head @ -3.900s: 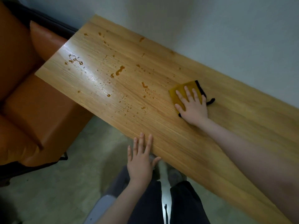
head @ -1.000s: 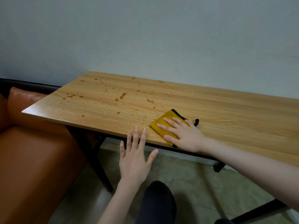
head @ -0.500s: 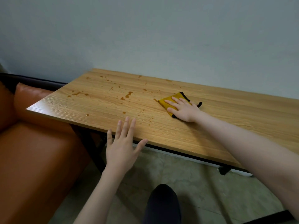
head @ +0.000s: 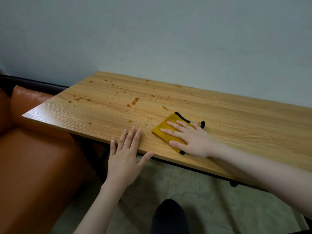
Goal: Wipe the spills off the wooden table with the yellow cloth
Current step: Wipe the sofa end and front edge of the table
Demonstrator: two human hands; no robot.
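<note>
The folded yellow cloth (head: 166, 128) with a black hem lies near the front edge of the wooden table (head: 236, 115). My right hand (head: 190, 139) presses flat on it, fingers spread and pointing left. My left hand (head: 125, 156) is open, its fingertips resting on the table's front edge just left of the cloth, holding nothing. Brown spills (head: 135, 101) dot the table's left half, with a smear (head: 78, 99) near the left end and small drops (head: 130, 121) close to the cloth.
An orange leather sofa (head: 33, 157) stands against the table's left end. A pale wall (head: 168, 39) runs along the table's far edge. Below the table are its black frame (head: 185, 168), a tiled floor (head: 185, 191), and my dark-clothed knee (head: 168, 215).
My right hand has pulled the cloth back from mid-table toward the front edge. My left hand has shifted right, its fingertips now on the table edge. The drop by the cloth's earlier spot is gone.
</note>
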